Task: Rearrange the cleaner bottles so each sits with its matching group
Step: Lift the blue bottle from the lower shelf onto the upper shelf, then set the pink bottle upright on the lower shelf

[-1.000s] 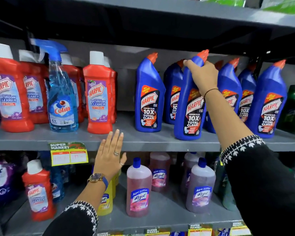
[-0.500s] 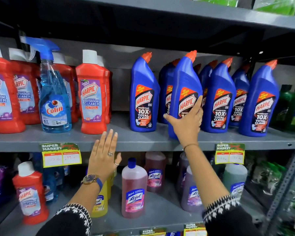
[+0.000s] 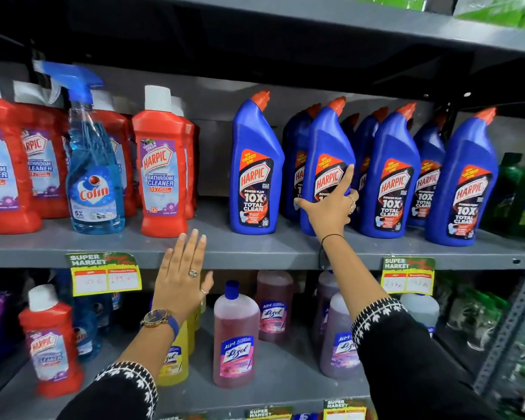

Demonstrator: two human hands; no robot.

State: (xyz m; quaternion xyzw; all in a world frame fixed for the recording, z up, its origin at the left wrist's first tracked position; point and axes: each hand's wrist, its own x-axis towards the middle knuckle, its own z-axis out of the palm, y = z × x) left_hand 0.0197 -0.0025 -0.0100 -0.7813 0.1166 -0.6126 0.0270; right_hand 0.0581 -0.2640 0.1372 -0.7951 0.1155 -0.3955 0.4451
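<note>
Head view: blue Harpic bottle [image 3: 326,153] upright, nozzle rightward.

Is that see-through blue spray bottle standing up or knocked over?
Upright: the Colin spray bottle stands on its base on the shelf, trigger head on top, among red Harpic bottles.

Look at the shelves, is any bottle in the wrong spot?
Yes. A see-through blue Colin spray bottle stands among the red Harpic bathroom cleaner bottles on the middle shelf. One red Harpic bottle also stands alone on the lower shelf, away from its group. Nothing looks spilled.
</note>
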